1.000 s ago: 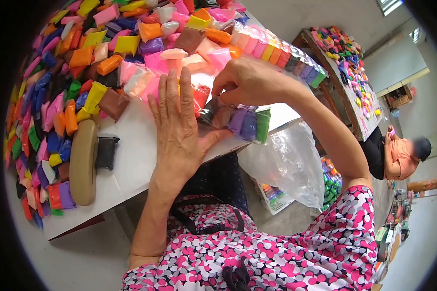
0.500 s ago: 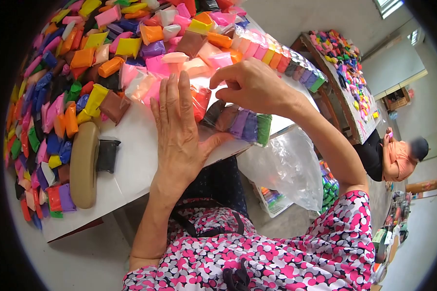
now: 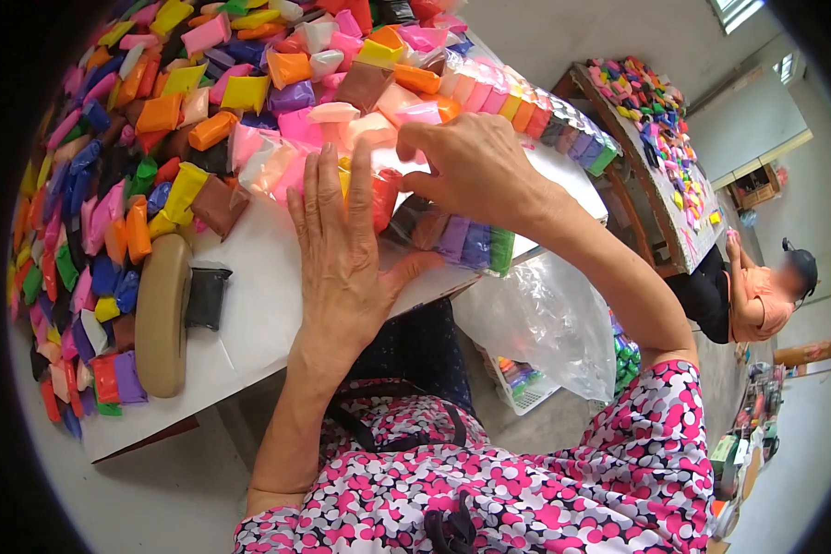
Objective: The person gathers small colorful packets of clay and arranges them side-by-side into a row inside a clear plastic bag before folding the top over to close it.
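Observation:
A row of small colored packets in clear wrap [image 3: 452, 238], with black, brown, purple, blue and green showing, lies at the table's front edge. My left hand [image 3: 342, 245] rests flat along its left end, fingers stretched and thumb against the near side. Over the far side curls my right hand [image 3: 480, 171], its index finger and thumb apart and the thumb tip close to a red packet [image 3: 385, 198]. The other right fingers are partly hidden. Pink and peach packets in clear film [image 3: 268, 166] lie beyond my left fingertips.
A large heap of colored packets [image 3: 157, 111] covers the table's far left. A tan stapler-shaped object [image 3: 162, 314] lies beside a black packet [image 3: 208, 297]. Another wrapped row [image 3: 526, 111] sits farther back. A clear plastic bag [image 3: 545, 319] hangs below the edge; a person [image 3: 757, 295] works at another table.
My right hand has shifted slightly left and down toward the red packet. My left hand has barely moved. The person in the background has turned and shifted slightly.

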A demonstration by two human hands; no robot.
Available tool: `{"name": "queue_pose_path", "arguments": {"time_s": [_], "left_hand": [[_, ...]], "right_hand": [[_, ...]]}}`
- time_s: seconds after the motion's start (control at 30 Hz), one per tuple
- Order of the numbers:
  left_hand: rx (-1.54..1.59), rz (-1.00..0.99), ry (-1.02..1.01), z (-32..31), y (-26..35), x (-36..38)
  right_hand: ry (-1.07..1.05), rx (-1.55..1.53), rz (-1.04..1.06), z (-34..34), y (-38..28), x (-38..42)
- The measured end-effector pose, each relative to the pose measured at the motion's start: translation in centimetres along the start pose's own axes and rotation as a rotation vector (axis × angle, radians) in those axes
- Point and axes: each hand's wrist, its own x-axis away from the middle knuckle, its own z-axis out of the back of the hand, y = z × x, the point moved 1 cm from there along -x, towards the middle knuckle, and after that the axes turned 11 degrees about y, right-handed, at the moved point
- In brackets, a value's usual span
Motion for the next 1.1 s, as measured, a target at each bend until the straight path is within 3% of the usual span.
{"name": "queue_pose_path", "arguments": {"time_s": [0.07, 0.27, 0.77, 1.07, 1.1], "left_hand": [[-0.014, -0.022, -0.002, 0.0, 0.0, 0.1], [-0.030, -0.099, -0.014, 0.2, 0.1, 0.2], [-0.195, -0.128, -0.038, 0.0, 0.6, -0.1], [-0.217, -0.118, -0.001, -0.5, 0.4, -0.1], [-0.216, -0.122, -0.011, -0.3, 0.4, -0.1]], "right_hand": [[0.083, 0.045, -0.008, -0.3, -0.1, 0.1], [0.054, -0.011, 0.069, 0.0, 0.4, -0.1], [0.218, -0.033, -0.082, 0.3, -0.1, 0.0], [0.012, 0.035, -0.118, 4.0, -1.3, 0.8], [0.166, 0.075, -0.069, 4.4, -0.8, 1.1]]}}
